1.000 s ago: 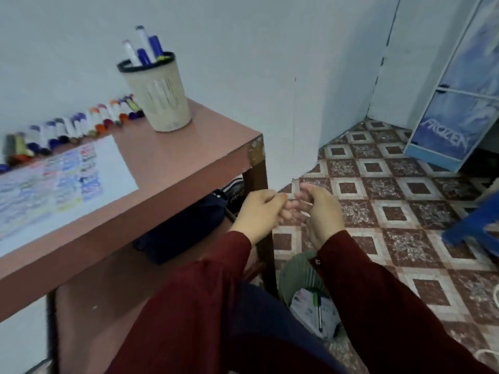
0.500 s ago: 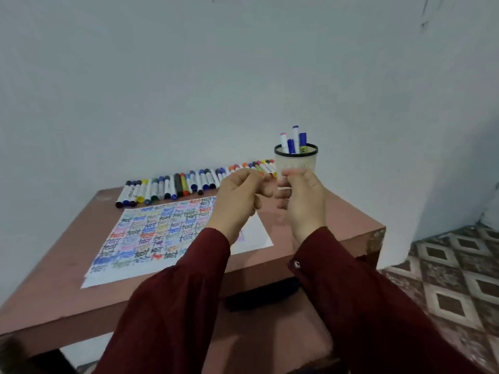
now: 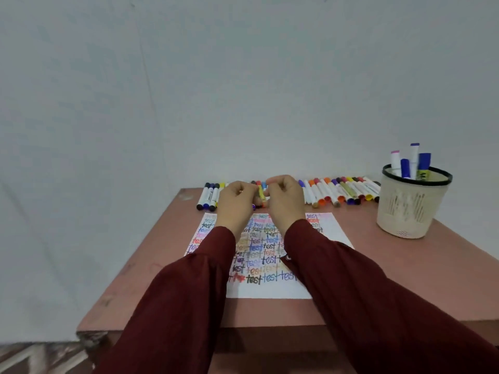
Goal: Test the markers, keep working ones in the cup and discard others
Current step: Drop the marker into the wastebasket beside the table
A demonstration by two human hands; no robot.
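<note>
– Pinkish-brown table (image 3: 405, 279) against a pale wall (image 3: 243, 76). Where are the person's hands?

– Both are at the far edge, over the row of markers (image 3: 337, 190) lying side by side along the wall. The left hand (image 3: 236, 202) and right hand (image 3: 285, 203) sit knuckles up and close together, with a yellow marker (image 3: 260, 195) in the narrow gap between them.

– Gripped?

– All the fingers are curled. The right hand's fingertips seem to pinch the marker. Whether the left hand grips it or only touches it cannot be told, nor whether it has left the row.

– How does it lie?

– Its long axis runs away from the person, like its neighbours, with an orange end towards them.

– And what does the next move turn on?

– Probably direction. The paper (image 3: 332, 228), covered in the word "test", lies just on the near side of the hands, so a trial stroke means drawing the marker back towards the body. The cup (image 3: 410, 211), which already holds a few markers (image 3: 405, 168), stands well apart to the right. The right hand is the nearer one for a drop there.
</note>
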